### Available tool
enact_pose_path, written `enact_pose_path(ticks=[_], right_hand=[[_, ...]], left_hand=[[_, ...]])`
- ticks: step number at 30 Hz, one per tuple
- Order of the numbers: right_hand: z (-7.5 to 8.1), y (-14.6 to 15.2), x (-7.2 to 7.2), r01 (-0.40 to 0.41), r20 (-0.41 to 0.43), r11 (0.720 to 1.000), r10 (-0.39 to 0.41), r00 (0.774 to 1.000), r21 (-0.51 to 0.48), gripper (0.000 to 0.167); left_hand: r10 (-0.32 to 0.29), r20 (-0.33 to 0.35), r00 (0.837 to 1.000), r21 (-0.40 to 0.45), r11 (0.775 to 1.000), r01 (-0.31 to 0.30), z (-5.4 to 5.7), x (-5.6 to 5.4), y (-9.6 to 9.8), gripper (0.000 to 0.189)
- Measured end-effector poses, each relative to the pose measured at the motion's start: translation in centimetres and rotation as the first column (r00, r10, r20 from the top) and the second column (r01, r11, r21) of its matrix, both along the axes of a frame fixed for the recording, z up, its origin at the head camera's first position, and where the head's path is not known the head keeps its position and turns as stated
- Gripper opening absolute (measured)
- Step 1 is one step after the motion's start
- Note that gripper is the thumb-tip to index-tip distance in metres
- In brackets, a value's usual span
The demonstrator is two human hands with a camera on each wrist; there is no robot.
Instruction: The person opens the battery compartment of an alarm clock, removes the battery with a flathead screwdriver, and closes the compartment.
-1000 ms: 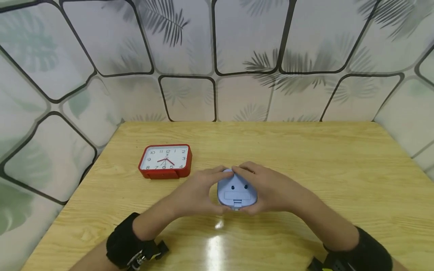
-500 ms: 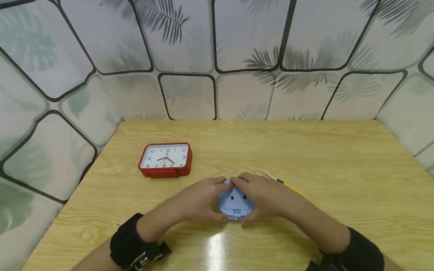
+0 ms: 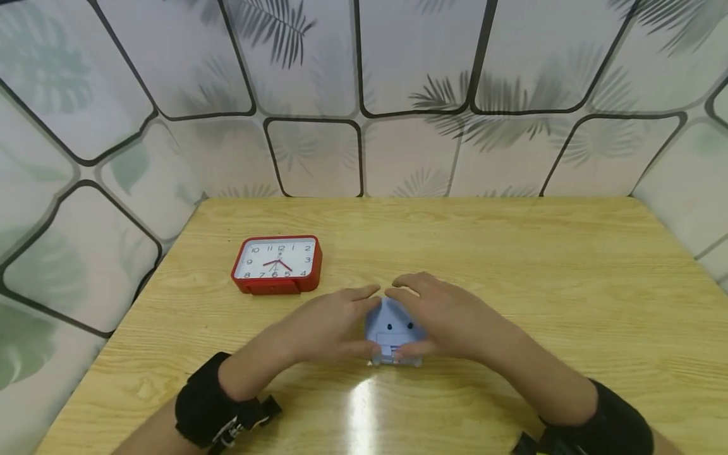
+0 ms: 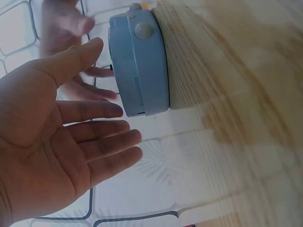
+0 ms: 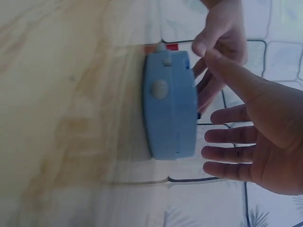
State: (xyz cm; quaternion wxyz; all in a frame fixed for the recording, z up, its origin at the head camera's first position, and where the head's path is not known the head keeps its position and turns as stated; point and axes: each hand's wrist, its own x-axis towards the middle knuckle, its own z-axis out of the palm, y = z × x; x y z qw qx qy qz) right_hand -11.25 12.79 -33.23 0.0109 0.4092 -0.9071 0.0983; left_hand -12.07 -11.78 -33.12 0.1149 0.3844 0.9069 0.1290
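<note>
A small light-blue alarm clock point(image 3: 392, 328) lies back side up on the wooden table point(image 3: 512, 253), showing two black knobs and a battery cover. Its rounded feet and its side appear in both wrist views. On its left, my left hand point(image 3: 332, 322) hovers with fingers extended; a gap separates them from the clock point(image 4: 142, 71) in the left wrist view. My right hand point(image 3: 449, 316) is spread over the clock's right side, hiding part of it in the head view. The right wrist view has the fingers point(image 5: 229, 135) straight and apart from the casing.
A red rectangular clock point(image 3: 277, 265) lies face up to the left, beyond my left hand. A wall covering with leaf prints point(image 3: 318, 158) rises behind the table's far edge. Black straps point(image 3: 207, 398) wrap both wrists.
The blue alarm clock came down onto the table, and both hands let go of it and drew slightly away. A yellow-handled screwdriver seen half a second ago beyond my right arm is now out of sight.
</note>
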Motion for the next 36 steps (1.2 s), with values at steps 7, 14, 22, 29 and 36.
enact_pose_path(ticks=[7, 14, 22, 29, 36], right_hand=[[0.7, -0.3, 0.6, -0.102, -0.159, 0.993, 0.093, 0.983, -0.053, 0.027], [0.3, -0.8, 0.9, -0.153, -0.204, 0.988, 0.143, 0.969, -0.035, 0.019], [0.0, -1.1, 1.0, -0.154, -0.202, 0.988, 0.148, 0.968, -0.011, 0.019], [-0.5, -1.6, 1.0, -0.135, -0.183, 0.991, 0.135, 0.974, 0.013, 0.019], [-0.9, -1.9, 1.0, -0.144, -0.239, 0.990, 0.140, 0.961, -0.001, 0.021]], left_hand=[[0.000, 0.032, 0.999, 0.025, 1.000, 0.000, 0.2, 0.0, 0.1, 0.072], [-0.047, 0.022, 0.999, 0.044, 0.998, 0.046, -0.2, -0.2, -0.1, 0.073], [-0.083, 0.038, 0.996, 0.046, 0.996, 0.081, -0.5, -0.2, 0.0, 0.074], [-0.076, 0.056, 0.996, 0.056, 0.996, 0.073, -0.6, -0.4, 0.2, 0.075], [-0.078, 0.042, 0.996, 0.056, 0.996, 0.076, -0.6, -0.3, 0.2, 0.074]])
